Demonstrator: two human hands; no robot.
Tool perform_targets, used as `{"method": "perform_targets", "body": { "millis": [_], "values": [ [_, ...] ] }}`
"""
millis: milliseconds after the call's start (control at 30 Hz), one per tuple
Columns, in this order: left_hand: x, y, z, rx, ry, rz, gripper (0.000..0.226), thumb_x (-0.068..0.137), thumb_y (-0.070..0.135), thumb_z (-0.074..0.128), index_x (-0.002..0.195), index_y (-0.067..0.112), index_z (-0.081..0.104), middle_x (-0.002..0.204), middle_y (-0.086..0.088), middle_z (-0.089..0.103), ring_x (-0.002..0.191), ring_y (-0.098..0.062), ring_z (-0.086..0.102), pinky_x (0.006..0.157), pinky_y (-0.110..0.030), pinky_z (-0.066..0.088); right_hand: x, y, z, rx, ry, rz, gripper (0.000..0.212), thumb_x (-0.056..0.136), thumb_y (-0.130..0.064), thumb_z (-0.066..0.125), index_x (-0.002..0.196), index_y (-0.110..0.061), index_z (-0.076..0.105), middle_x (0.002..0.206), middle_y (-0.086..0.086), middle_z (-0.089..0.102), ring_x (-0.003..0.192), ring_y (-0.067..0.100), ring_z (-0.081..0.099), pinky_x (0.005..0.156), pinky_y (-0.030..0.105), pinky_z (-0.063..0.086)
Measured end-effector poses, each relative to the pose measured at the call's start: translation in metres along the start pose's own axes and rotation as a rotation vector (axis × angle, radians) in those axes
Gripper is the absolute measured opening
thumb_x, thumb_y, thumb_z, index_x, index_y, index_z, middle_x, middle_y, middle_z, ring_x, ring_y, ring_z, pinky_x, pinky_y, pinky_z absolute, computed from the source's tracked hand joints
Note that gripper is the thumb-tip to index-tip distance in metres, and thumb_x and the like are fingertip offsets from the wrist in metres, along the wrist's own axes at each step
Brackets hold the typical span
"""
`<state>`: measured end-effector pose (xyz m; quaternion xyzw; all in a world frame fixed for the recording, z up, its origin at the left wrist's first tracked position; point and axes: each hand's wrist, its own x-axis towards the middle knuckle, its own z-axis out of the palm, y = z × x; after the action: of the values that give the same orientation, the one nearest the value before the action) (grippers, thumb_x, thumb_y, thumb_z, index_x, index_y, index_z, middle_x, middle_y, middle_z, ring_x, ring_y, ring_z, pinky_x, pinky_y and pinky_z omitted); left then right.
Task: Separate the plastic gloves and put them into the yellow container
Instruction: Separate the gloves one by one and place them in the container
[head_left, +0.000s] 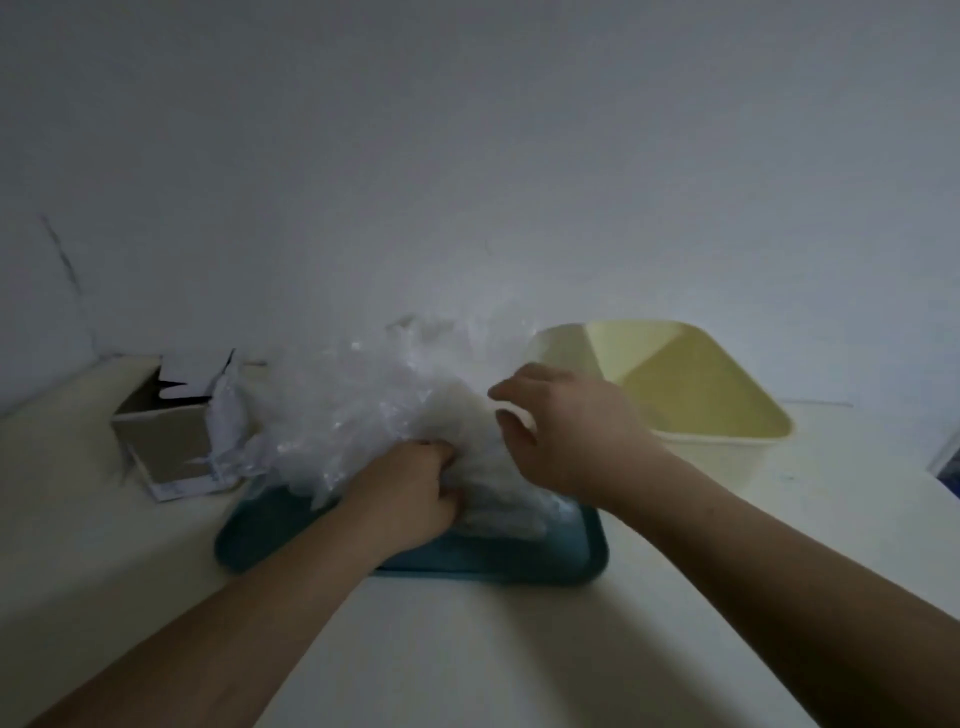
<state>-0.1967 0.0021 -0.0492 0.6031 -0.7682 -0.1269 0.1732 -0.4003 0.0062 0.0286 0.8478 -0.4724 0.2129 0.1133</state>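
plastic gloves (374, 410) heaped on teal tray (519, 566). left hand (410, 493) over the tray, fingers curled into the heap, gripping it. right hand (566, 431) above the tray's right side, fingers loose, holding nothing. yellow container (727, 436) just right of the tray.

- Plastic gloves (363, 410): 1 big crumpled heap of clear, whitish film, piled high on teal tray (519, 566) in front of me. My left hand (410, 488) grips its near edge.
- Yellow container (727, 436): pale yellow tub w/ rounded corners, upright, top open, just right of heap & tray.
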Motion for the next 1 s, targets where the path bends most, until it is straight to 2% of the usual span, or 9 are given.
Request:
{"method": "perform_targets", "body": {
  "millis": [67,133,267,400,467,600,700,800,1000],
  "values": [
    [0.000,0.001,-0.002,-0.041,0.003,-0.024,0.020,0.089,0.041,0.062,0.105,0.032,0.070,0.098,0.009,0.073,0.084,-0.011,0.066,0.076,-0.031,0.058,0.002,-0.014,0.009,0.057,-0.324,0.095,0.043,0.096,-0.050,0.055,0.134,-0.031,0.064,0.130,-0.004,0.067,0.114,0.020,0.065,0.094,0.037,0.056],
    [-0.003,0.003,-0.004,-0.053,0.041,-0.028,0.013,0.091,0.038,0.067,0.088,0.026,0.071,0.085,0.005,0.070,0.075,-0.011,0.065,0.071,-0.036,0.059,0.004,-0.019,0.018,0.092,-0.515,0.164,0.052,0.095,-0.055,0.058,0.136,-0.024,0.063,0.136,0.000,0.065,0.120,0.020,0.062,0.100,0.035,0.052],
    [-0.011,0.006,-0.015,-0.071,0.131,-0.006,0.034,0.097,0.045,0.063,0.074,0.020,0.069,0.071,-0.001,0.064,0.064,-0.016,0.062,0.064,-0.041,0.057,0.002,-0.018,0.021,0.240,-0.482,0.231,0.068,0.085,-0.063,0.071,0.141,-0.026,0.060,0.144,-0.002,0.060,0.125,0.017,0.059,0.103,0.030,0.049],
    [-0.011,0.023,-0.044,-0.105,0.211,0.002,0.039,0.100,0.048,0.059,0.071,0.026,0.069,0.064,0.003,0.065,0.060,-0.013,0.063,0.063,-0.038,0.057,-0.003,-0.018,0.002,0.519,-0.515,0.171,0.111,0.068,-0.058,0.089,0.160,-0.035,0.030,0.162,-0.014,0.035,0.147,0.010,0.034,0.113,0.023,0.030],
    [-0.007,0.030,-0.056,-0.112,0.246,0.012,0.040,0.101,0.045,0.061,0.065,0.026,0.064,0.061,0.003,0.063,0.058,-0.014,0.062,0.062,-0.036,0.057,-0.004,-0.019,0.003,0.459,-0.439,0.095,0.116,0.064,-0.061,0.090,0.158,-0.042,0.025,0.158,-0.018,0.037,0.144,0.007,0.033,0.114,0.027,0.031],
    [-0.004,0.035,-0.070,-0.338,0.304,0.025,0.018,0.101,0.038,0.063,0.092,0.031,0.076,0.081,0.012,0.073,0.067,-0.007,0.069,0.070,-0.030,0.058,0.001,-0.008,0.022,0.420,-0.193,0.160,0.068,0.088,-0.037,0.072,0.149,-0.036,0.043,0.129,-0.007,0.067,0.115,0.017,0.064,0.097,0.037,0.054],
    [-0.006,0.030,-0.075,-0.468,0.383,0.019,0.015,0.103,0.030,0.061,0.111,0.031,0.074,0.103,0.022,0.070,0.076,-0.006,0.071,0.079,-0.024,0.055,0.000,0.003,0.027,0.558,-0.042,0.261,0.014,0.095,-0.023,0.062,0.107,-0.025,0.070,0.087,-0.009,0.072,0.073,0.001,0.062,0.068,0.024,0.048],
    [-0.007,0.023,-0.079,-0.457,0.347,0.003,0.025,0.101,0.026,0.066,0.124,0.033,0.070,0.119,0.024,0.067,0.076,-0.010,0.074,0.077,-0.023,0.054,0.000,0.005,0.025,0.885,0.027,0.451,0.022,0.098,-0.024,0.059,0.085,-0.012,0.072,0.073,0.010,0.070,0.062,0.012,0.059,0.055,0.039,0.050],
    [-0.005,0.031,-0.074,-0.728,0.120,-0.092,0.051,0.093,0.021,0.077,0.140,0.031,0.059,0.131,0.011,0.064,0.082,-0.013,0.078,0.059,-0.024,0.052,0.001,-0.005,0.018,1.426,-0.031,0.737,0.022,0.102,-0.021,0.060,0.102,-0.004,0.075,0.093,0.013,0.079,0.089,0.027,0.077,0.084,0.039,0.062]
  ]
}}
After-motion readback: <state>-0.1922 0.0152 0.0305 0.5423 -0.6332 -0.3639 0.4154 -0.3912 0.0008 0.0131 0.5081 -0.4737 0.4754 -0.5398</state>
